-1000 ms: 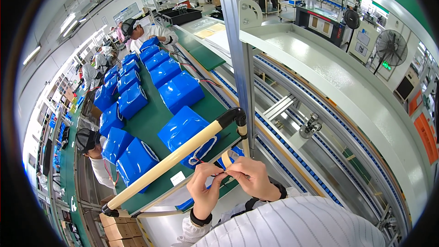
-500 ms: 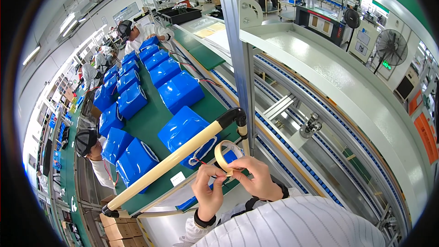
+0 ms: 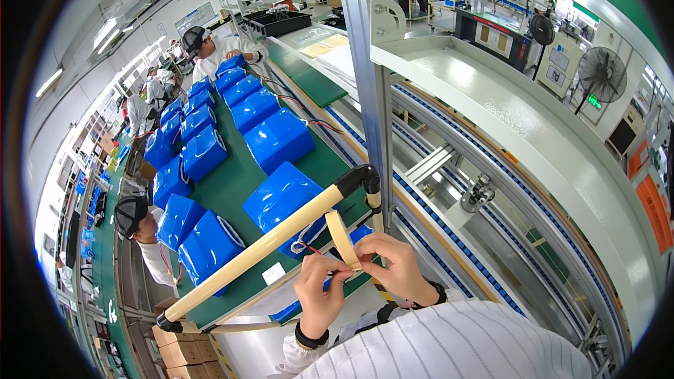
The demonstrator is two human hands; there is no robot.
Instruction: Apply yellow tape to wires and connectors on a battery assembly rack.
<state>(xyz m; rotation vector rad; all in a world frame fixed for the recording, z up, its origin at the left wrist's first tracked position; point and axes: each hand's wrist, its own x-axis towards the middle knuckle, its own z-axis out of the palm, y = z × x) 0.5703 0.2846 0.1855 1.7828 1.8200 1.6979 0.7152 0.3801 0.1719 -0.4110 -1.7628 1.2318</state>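
left hand (image 3: 319, 295): lower centre, fingers pinched on the lower edge of the tape roll, at about 7 o'clock of it
right hand (image 3: 393, 267): just right of the left hand, fingertips clamped on the tape roll from its 4 o'clock side
tape roll (image 3: 342, 238): one, tan, held on edge between both hands, just below the beige bar
beige bar (image 3: 260, 253): one padded tube with black end caps, running from 7 o'clock up to 1 o'clock across the belt edge
blue packs (image 3: 281, 196): about thirteen counted, wrapped, in two rows on the green belt, nearest at 11 o'clock of the hands; far ones hard to separate
green belt (image 3: 232, 189): one, runs away toward 11 o'clock
co-workers: at least two clear, capped person (image 3: 133, 217) at 9 o'clock, another person (image 3: 203, 45) at 11 o'clock far end
fans (image 3: 600, 74): two, at 2 o'clock
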